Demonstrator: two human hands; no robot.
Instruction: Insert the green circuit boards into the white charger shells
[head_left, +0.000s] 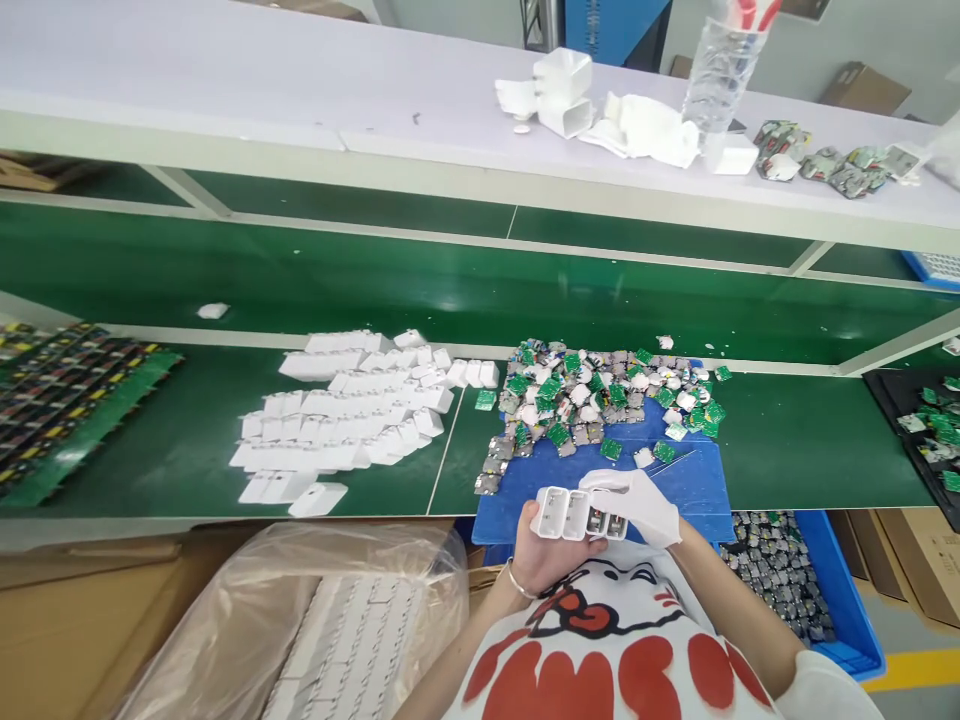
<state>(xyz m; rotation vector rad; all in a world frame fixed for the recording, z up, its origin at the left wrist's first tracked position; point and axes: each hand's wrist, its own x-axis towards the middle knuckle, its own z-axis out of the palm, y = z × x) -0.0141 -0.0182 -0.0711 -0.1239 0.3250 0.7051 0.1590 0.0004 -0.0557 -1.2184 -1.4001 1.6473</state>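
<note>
My bare left hand [547, 562] is closed around a short row of white plastic housings [553, 513], held over the near edge of the blue mat [694, 485]. The two left housings face up hollow; the two on the right have dark metallic parts inside. My right hand [643, 506], in a white glove, closes on the right end of this row, fingertips at its far rim. Its thumb is hidden. Beyond my hands lies a heap of green circuit boards and grey modules [574, 390], spread over the back of the mat.
Rows of white housings [337, 410] stand left of the mat. A plastic-lined box [352, 640] of white parts is below the bench. At right sits a blue bin [851, 620] of grey modules. Above runs a shelf [225, 90] bearing a clear plastic cup [724, 80].
</note>
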